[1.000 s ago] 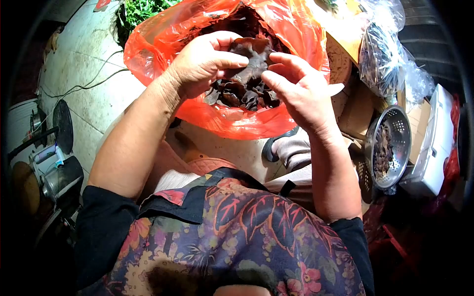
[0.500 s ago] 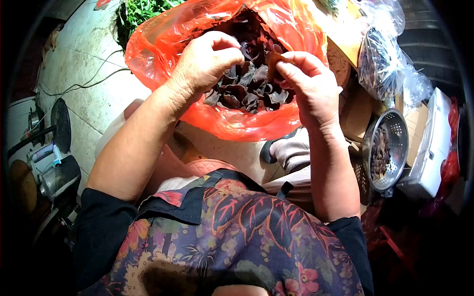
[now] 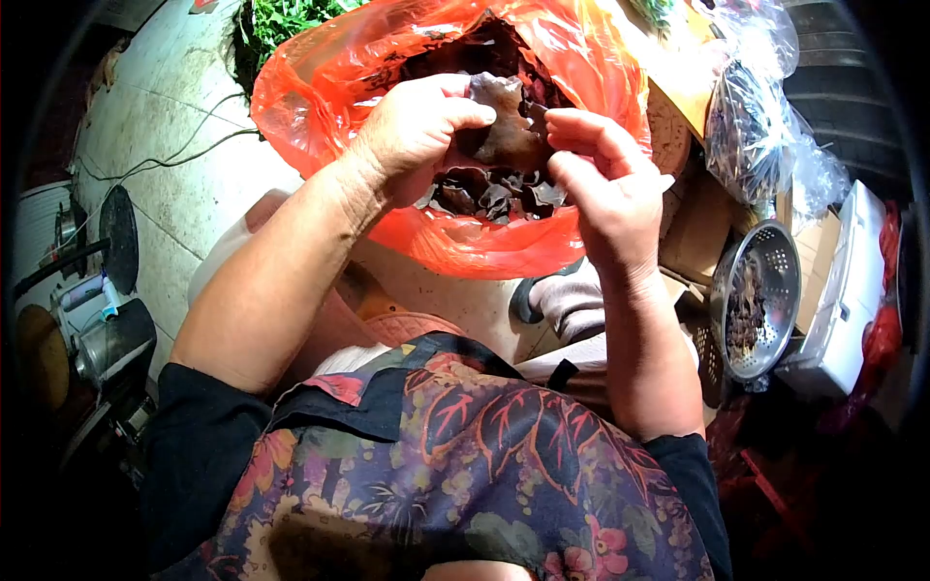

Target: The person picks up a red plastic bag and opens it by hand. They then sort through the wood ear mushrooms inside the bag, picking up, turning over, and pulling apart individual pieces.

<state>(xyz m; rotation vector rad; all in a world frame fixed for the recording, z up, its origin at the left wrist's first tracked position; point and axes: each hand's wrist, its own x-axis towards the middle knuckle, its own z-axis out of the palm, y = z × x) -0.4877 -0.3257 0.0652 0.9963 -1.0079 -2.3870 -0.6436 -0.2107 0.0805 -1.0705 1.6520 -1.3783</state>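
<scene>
A large, thin brown piece of wood ear mushroom (image 3: 506, 128) is stretched out between my hands, above an orange-red plastic bag (image 3: 446, 247). My left hand (image 3: 415, 131) pinches its left edge between thumb and fingers. At its right edge, my right hand (image 3: 605, 165) has thumb and fingertips bent around the rim, though the exact contact is hard to see. Below the piece, many dark, curled wood ears (image 3: 494, 194) fill the open bag. The raised piece and my hands hide part of them.
A metal colander (image 3: 775, 290) with dark scraps inside stands at the right, beside a white foam box (image 3: 843, 290). Clear plastic bags (image 3: 751, 126) lie at upper right. Leafy greens (image 3: 281, 29) and a dark cable (image 3: 184, 165) are on the tiled floor at left.
The brown wood ear has gone from folded in my right hand to spread between both hands. My left hand has taken hold of its left edge.
</scene>
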